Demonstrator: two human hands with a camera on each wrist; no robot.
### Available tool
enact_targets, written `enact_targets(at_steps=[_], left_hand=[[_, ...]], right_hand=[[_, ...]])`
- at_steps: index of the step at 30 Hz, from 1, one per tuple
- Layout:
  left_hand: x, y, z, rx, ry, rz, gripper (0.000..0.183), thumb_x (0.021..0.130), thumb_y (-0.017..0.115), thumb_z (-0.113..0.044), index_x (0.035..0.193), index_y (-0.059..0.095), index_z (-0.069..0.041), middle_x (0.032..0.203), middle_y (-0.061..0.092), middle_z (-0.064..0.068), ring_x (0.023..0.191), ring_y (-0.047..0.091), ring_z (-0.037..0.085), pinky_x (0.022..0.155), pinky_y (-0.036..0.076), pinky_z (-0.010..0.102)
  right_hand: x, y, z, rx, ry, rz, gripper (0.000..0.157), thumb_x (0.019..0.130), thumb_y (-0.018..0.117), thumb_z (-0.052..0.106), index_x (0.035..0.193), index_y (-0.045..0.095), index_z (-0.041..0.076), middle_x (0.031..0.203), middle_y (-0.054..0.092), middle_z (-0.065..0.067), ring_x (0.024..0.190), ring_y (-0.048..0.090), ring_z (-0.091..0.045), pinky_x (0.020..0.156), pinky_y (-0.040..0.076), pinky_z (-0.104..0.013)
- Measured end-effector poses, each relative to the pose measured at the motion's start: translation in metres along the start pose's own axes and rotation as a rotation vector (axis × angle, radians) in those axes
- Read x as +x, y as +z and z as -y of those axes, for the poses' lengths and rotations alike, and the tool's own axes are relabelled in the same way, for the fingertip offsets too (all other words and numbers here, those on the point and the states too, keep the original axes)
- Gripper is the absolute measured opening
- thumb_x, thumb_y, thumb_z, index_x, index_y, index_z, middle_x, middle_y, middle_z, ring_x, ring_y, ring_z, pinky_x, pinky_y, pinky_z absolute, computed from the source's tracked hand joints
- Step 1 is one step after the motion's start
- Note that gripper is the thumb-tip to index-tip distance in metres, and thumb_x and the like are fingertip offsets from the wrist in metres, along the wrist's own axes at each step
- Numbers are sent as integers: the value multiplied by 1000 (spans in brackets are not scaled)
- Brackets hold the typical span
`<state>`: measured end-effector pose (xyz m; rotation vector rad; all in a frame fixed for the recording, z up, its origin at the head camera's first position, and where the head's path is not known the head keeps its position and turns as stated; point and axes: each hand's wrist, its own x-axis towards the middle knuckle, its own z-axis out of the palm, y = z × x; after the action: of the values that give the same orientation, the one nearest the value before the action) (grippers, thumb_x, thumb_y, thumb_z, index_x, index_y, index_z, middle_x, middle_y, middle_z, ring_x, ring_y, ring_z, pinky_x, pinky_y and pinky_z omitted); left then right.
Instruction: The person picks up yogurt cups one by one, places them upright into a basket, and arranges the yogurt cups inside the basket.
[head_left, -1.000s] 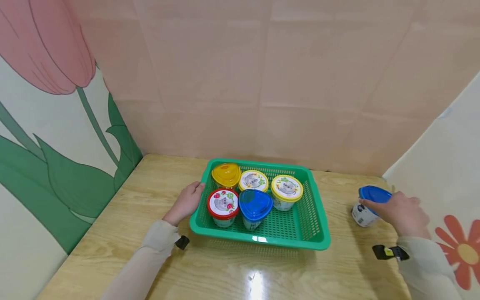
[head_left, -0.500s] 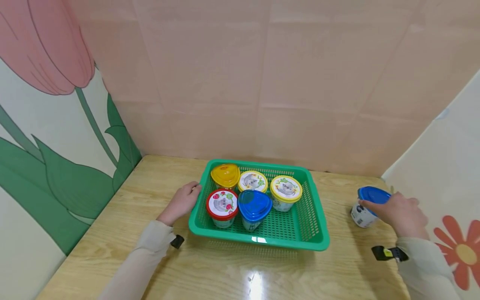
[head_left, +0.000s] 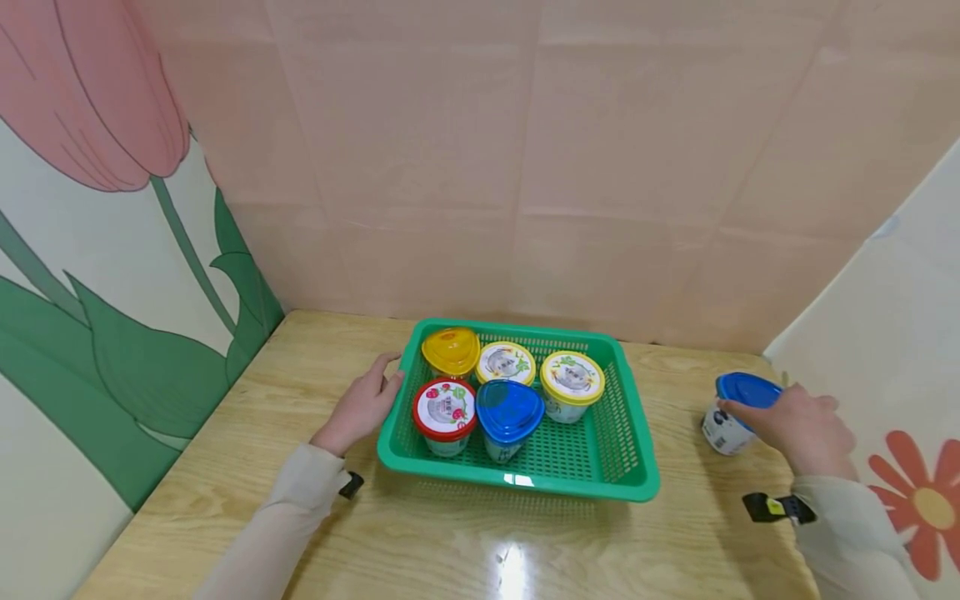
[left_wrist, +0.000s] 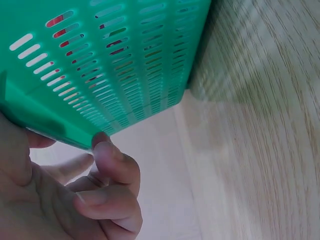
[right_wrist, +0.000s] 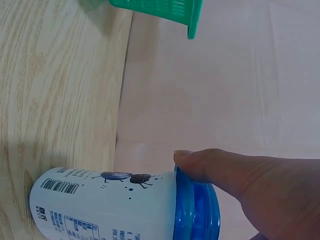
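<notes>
Beside the left rim of a green plastic basket [head_left: 592, 487] is my left hand [head_left: 358, 410], its fingers loosely curled. The left wrist view shows the fingertips [left_wrist: 107, 155] right at the rim's underside, none reaching over into the basket. Over at the right, my right hand [head_left: 806, 433] holds a white yogurt cup [head_left: 723, 431] by its blue lid [head_left: 748, 389]. The thumb [right_wrist: 195, 162] presses the lid's edge; the other fingers are mostly hidden behind the hand. The cup stands on the wooden table, with printed fruit figures and a barcode on its side.
Inside the basket are several cups: one with a domed orange lid [head_left: 452, 350], a red-rimmed one [head_left: 446, 408], a blue-lidded one [head_left: 510, 410] and two yellow-rimmed ones, a left [head_left: 506, 362] and a right [head_left: 572, 377]. Walls enclose the table [head_left: 420, 542] at the back and sides.
My left hand has shifted slightly left from the basket rim, and its fingers have loosened and spread a little. My right hand keeps its hold on the cup, and the basket stays put.
</notes>
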<state>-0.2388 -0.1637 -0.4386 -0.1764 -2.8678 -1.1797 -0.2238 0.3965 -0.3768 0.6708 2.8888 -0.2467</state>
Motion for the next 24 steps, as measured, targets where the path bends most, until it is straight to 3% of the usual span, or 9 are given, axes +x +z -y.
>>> enact_targets(at_steps=[7,15,24], left_hand=[[-2,-2,-2,-20,20,26,47,101,35,-41,145,30,-26,79,57,5,68,53,18,59,45,31],[-1,-6,6,-22,97,89,48,102,34,-38,148,25,-27,94,61,4,79,57,15,71,49,33],[-1,-6,7,-15,141,49,47,100,39,-41,144,34,-24,88,59,3,73,54,16,64,47,30]], right_hand=[[2,0,-1,18,20,4,126,66,46,87,124,25,-23,96,32,-40,79,45,-47,60,44,-54],[1,0,-2,5,-3,6,129,65,46,88,126,24,-24,104,31,-47,81,45,-49,58,44,-53],[2,3,-3,18,-16,-17,127,65,47,87,123,26,-24,96,32,-40,77,45,-47,55,43,-52]])
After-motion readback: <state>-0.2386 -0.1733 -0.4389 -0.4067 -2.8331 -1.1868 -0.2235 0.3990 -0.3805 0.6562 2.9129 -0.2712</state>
